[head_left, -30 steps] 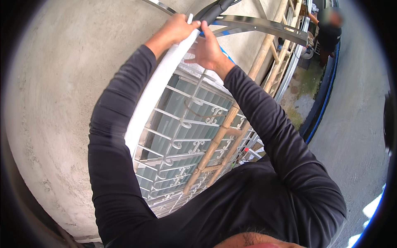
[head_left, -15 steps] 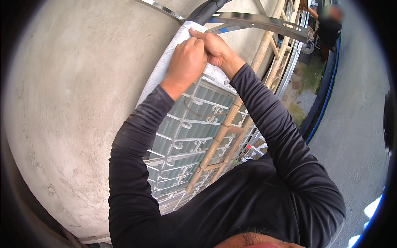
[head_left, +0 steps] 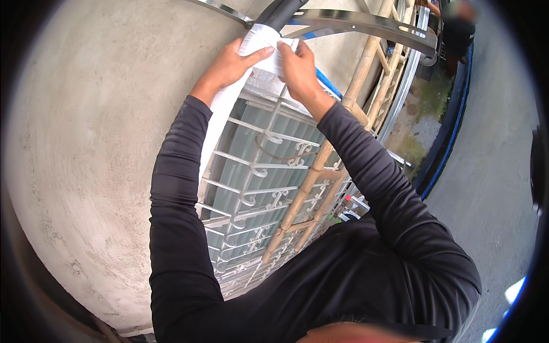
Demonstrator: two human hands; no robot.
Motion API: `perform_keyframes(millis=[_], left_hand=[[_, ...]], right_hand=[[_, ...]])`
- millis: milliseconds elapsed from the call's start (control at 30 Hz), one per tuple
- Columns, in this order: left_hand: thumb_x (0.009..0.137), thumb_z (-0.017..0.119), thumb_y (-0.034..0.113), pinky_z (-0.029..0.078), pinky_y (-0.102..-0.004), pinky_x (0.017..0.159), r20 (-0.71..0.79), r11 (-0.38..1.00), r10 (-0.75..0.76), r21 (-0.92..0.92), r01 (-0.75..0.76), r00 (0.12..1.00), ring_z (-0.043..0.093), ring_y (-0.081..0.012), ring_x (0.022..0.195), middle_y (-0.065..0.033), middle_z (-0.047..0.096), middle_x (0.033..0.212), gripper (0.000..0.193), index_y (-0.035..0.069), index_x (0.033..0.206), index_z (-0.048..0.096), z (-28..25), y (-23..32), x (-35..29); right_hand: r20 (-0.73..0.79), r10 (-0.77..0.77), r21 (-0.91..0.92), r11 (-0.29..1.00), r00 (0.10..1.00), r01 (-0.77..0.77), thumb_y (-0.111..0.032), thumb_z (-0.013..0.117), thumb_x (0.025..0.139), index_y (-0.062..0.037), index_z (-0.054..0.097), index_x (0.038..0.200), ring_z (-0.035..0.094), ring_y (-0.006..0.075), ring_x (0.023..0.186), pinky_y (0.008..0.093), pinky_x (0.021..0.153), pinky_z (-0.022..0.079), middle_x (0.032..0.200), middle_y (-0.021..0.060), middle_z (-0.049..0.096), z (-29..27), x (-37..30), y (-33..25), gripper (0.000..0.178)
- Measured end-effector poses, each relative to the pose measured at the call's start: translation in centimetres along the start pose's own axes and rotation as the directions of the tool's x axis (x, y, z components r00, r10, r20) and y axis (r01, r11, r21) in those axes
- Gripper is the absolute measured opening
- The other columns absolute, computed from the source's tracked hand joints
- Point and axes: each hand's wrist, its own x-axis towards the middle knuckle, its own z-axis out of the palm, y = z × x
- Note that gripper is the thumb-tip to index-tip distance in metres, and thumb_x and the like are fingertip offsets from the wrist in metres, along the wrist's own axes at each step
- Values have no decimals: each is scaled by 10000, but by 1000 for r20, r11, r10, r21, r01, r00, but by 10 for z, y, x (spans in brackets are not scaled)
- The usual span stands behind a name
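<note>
A pipe wrapped in white tape (head_left: 215, 128) runs up along the wall, and black foam-like insulation (head_left: 279, 14) comes out of its upper end. My left hand (head_left: 227, 66) is closed round the wrapped pipe just below that end, its thumb lying across the front. To the right, my right hand (head_left: 298, 67) pinches a loose stretch of white tape (head_left: 267, 64) between thumb and fingers and holds it out from the pipe. Whether a roll sits inside the right hand is hidden.
Metal brackets (head_left: 372, 30) cross above my hands. A barred window (head_left: 257, 166) lies below, with bamboo poles (head_left: 303, 194) in front. A blue rod (head_left: 329, 83) shows behind my right hand. Plastered wall (head_left: 103, 143) fills the left. Another person (head_left: 457, 37) stands far below at upper right.
My hands were together on the wrapped pipe and have parted. The left has moved left to grip it; the right has shifted right and pulled a stretch of white tape out.
</note>
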Motion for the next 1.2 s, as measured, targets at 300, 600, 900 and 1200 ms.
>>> perform_keyframes(millis=[300, 600, 900, 1200], left_hand=[[975, 686, 662, 580, -282, 685, -9, 992, -116, -55, 115, 993, 715, -137, 792, -81, 748, 977, 714, -5, 1228, 698, 0, 12, -7], [1067, 519, 624, 650, -371, 652, 31, 856, -411, -331, 398, 911, 718, -168, 764, -104, 723, 943, 665, 6, 1256, 678, -17, -4, 7], [1083, 561, 352, 670, -417, 685, 118, 824, -471, -294, 483, 874, 733, -187, 845, -101, 715, 1058, 367, 61, 1278, 671, -25, -18, 18], [1062, 615, 230, 635, -325, 651, 189, 804, -425, -370, 465, 885, 760, -192, 788, -142, 763, 977, 303, -34, 1200, 668, -23, -21, 28]], right_hand=[[-29, 127, 44, 991, 992, -125, -184, 620, 1091, 89, 670, 1163, 661, 164, 847, 343, 739, 532, 993, 127, 735, 2, 22, 34, 287], [-30, 118, 277, 955, 993, -105, -233, 507, 1146, 21, 653, 1118, 651, 144, 872, 337, 791, 527, 969, 82, 724, 53, 29, 87, 294], [102, 102, 390, 911, 989, -135, -197, 587, 1079, -37, 609, 1206, 694, 164, 751, 344, 576, 545, 954, 83, 723, 75, 43, 79, 206], [237, 327, 250, 889, 915, -383, -113, 594, 1021, -6, 673, 1134, 687, 194, 705, 338, 554, 531, 912, 102, 720, 49, 61, 58, 174]])
